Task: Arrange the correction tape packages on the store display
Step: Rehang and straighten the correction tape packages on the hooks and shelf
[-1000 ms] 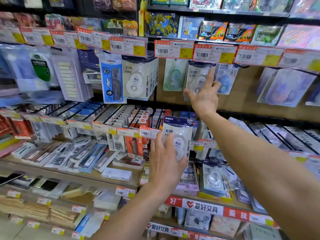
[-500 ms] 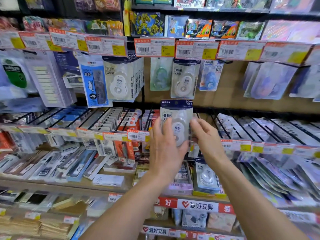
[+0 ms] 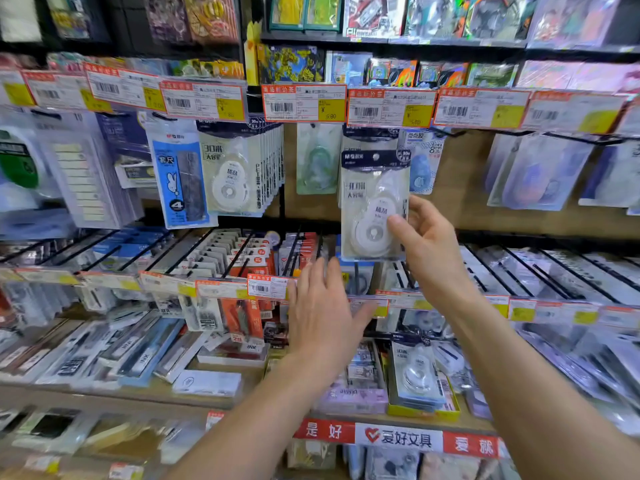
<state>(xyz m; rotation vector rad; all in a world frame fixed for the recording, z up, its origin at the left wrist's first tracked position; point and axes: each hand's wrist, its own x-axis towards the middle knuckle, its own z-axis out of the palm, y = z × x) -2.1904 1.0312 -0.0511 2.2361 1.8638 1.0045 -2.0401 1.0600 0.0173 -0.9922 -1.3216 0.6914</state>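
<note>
The correction tape package (image 3: pixel 374 202) has passed from the left hand (image 3: pixel 318 313), now open and empty, to the right hand (image 3: pixel 433 258), which pinches it, raised beneath the price tags (image 3: pixel 389 107), seemingly ready for hanging.

The correction tape package (image 3: pixel 367 188) is white under a navy header; price tags (image 3: pixel 304 103) are red-edged.

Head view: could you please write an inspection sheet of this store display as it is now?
Surface: peg-hook display wall.
Job's things: one correction tape package held up before the wall; matching packages hang at left.
Clutter: pen packs lie loose, low at left.
Hands: right hand grips the package's edge; left hand open, just below it.
Cables: nothing seen.
Surroundings: price labels in rows.
</note>
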